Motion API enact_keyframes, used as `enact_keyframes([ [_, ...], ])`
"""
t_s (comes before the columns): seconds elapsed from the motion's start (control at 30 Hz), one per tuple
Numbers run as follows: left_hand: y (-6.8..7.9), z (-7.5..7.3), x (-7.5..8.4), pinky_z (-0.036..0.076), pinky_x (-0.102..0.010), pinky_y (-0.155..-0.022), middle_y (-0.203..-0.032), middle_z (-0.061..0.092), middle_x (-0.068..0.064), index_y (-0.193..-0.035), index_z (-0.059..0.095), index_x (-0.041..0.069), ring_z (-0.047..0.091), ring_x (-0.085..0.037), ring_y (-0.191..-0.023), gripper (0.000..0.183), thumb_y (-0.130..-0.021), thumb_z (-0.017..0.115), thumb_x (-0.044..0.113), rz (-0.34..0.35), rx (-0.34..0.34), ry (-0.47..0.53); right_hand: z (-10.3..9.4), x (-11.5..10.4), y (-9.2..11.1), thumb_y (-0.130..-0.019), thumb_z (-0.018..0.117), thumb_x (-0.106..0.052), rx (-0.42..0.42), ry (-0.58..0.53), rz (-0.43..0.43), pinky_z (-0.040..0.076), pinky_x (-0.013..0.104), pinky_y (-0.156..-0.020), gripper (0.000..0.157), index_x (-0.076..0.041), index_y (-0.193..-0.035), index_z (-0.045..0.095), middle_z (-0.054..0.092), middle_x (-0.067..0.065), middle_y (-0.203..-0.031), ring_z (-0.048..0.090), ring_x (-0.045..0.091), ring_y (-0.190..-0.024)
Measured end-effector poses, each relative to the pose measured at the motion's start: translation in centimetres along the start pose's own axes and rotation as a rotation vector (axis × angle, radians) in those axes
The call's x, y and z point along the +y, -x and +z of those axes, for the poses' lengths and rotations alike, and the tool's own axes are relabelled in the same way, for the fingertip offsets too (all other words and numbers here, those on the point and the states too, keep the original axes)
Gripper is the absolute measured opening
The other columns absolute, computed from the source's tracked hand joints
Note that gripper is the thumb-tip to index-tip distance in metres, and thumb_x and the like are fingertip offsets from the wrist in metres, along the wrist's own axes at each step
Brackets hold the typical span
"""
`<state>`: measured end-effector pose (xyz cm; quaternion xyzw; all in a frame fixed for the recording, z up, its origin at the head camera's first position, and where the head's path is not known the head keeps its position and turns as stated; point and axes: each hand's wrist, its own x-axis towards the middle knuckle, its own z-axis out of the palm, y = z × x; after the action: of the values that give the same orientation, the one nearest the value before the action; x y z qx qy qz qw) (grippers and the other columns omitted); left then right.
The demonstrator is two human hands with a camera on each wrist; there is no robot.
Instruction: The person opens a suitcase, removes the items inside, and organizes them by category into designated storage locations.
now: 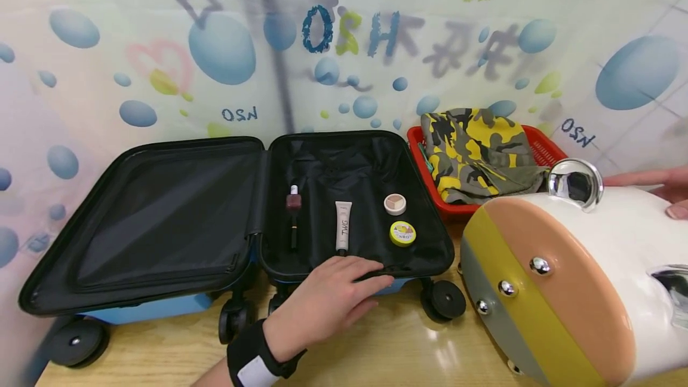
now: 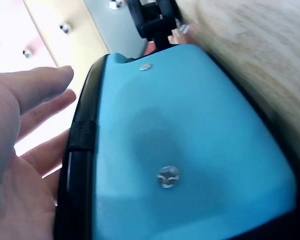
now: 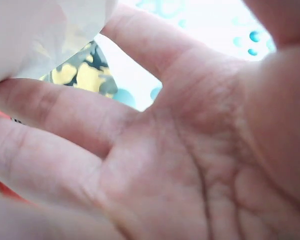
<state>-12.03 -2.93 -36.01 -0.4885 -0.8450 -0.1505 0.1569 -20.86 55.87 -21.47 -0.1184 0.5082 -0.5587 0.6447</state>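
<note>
An open suitcase (image 1: pixel 257 196), black inside with a blue shell (image 2: pixel 190 130), lies flat with its two halves side by side. My left hand (image 1: pixel 328 291) is at the front rim of its right half, fingers fairly straight; in the left wrist view they reach past the black edge. Inside that half lie a dark red cosmetic tube with a black end (image 1: pixel 294 205), a pale squeeze tube (image 1: pixel 343 226), a round three-tone compact (image 1: pixel 395 203) and a yellow-green round tin (image 1: pixel 403 233). On the right, my right hand (image 1: pixel 669 187) touches a white case (image 1: pixel 618 220) with extended fingers.
A red basket (image 1: pixel 457 211) holding yellow-grey camouflage cloth (image 1: pixel 473 154) stands behind the white case. Its striped end (image 1: pixel 543 291) carries chrome studs. Black wheels (image 1: pixel 443 301) stick out from the suitcase over the wooden table (image 1: pixel 398 345). A patterned curtain (image 1: pixel 333 94) hangs behind.
</note>
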Motion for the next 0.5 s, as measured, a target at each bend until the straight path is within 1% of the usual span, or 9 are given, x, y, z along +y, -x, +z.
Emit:
enact_keyframes([
  [0.07,0.1,0.0,-0.1,0.049,-0.030,-0.099,-0.131,0.063,0.007,-0.129,0.063,0.029,0.060,-0.009,-0.120,0.038,-0.092,0.071,0.031,0.003,-0.014,-0.003,0.1,0.1,-0.3,-0.104,0.015,0.002,-0.042,0.013,-0.026,0.027,0.062,-0.107,0.072,-0.051,-0.152,0.025,0.039,-0.003,-0.159,0.039,0.045,-0.140],
  [0.13,0.1,0.1,-0.1,0.049,-0.030,-0.099,-0.131,0.063,0.007,-0.129,0.063,0.029,0.060,-0.009,-0.120,0.038,-0.092,0.071,0.031,0.003,-0.020,-0.002,0.3,0.3,-0.4,-0.104,0.016,0.003,-0.050,0.012,-0.040,0.027,0.061,-0.108,0.072,-0.051,-0.151,0.026,0.039,-0.006,-0.158,0.039,0.043,-0.140],
  [0.23,0.1,0.1,-0.1,0.049,-0.031,-0.100,-0.131,0.063,0.007,-0.128,0.064,0.029,0.060,-0.009,-0.120,0.036,-0.092,0.071,0.031,-0.006,-0.019,0.011,0.4,0.7,-0.3,-0.105,0.019,0.001,-0.016,0.016,-0.075,0.030,0.061,-0.107,0.069,-0.050,-0.152,0.027,0.042,-0.005,-0.157,0.043,0.043,-0.137],
  [0.33,0.0,0.2,0.0,0.050,-0.031,-0.099,-0.130,0.064,0.006,-0.126,0.065,0.028,0.061,-0.009,-0.119,0.035,-0.092,0.071,0.030,-0.004,-0.009,0.017,0.5,1.3,-0.1,-0.106,0.022,-0.001,0.045,0.001,-0.083,0.031,0.062,-0.107,0.066,-0.050,-0.150,0.032,0.045,-0.005,-0.154,0.045,0.041,-0.136],
  [0.43,-0.1,0.5,0.1,0.050,-0.031,-0.098,-0.129,0.064,0.007,-0.125,0.065,0.028,0.061,-0.009,-0.119,0.033,-0.092,0.070,0.030,0.010,0.005,0.002,0.3,2.3,0.0,-0.102,0.015,0.003,0.046,0.026,-0.127,0.032,0.060,-0.108,0.072,-0.046,-0.152,0.030,0.044,-0.007,-0.155,0.046,0.037,-0.138],
  [0.5,-0.1,0.8,0.1,0.050,-0.030,-0.097,-0.127,0.064,0.007,-0.124,0.066,0.029,0.062,-0.009,-0.117,0.032,-0.093,0.070,0.030,0.020,0.021,-0.011,0.1,3.2,-0.2,-0.099,0.008,0.007,0.021,0.027,-0.203,0.034,0.056,-0.110,0.076,-0.040,-0.155,0.028,0.042,-0.007,-0.156,0.045,0.034,-0.139],
])
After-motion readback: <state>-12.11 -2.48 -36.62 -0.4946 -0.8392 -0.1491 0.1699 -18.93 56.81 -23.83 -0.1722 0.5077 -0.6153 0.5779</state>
